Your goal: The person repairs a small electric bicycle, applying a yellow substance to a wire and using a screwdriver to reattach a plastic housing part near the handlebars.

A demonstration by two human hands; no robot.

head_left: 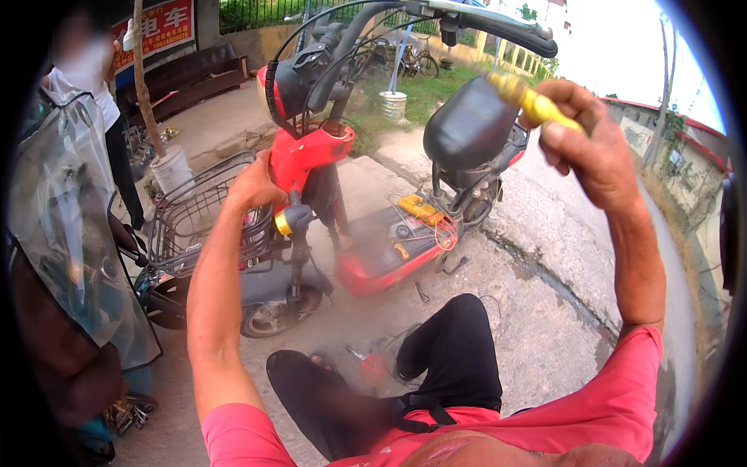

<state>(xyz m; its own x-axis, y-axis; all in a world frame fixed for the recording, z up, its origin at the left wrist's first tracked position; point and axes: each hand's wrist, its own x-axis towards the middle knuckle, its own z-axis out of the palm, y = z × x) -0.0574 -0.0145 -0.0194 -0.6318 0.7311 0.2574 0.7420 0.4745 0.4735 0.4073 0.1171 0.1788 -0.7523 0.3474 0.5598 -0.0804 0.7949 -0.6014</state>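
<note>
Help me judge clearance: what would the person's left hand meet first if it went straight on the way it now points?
The left hand would probably meet the scooter's red front panel first; it looks right up against it, though contact is hard to confirm.

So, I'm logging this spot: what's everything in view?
Scooter: one, red-black, centre
Basket: one, dark, centre left
Device: one, yellow, on scooter floor
Tool: one, yellow, upper right
Buckets: two, white, background
Bikes: count unclear, dark, background
Sofa: one, brown, upper left
Sign: one, red, upper left
Cover: one, clear, far left
Person: one, white top, upper left
Left fingers: one set, bare, at scooter
Right fingers: one set, bare, around tool
Legs: two, black-clad, bottom centre
</note>
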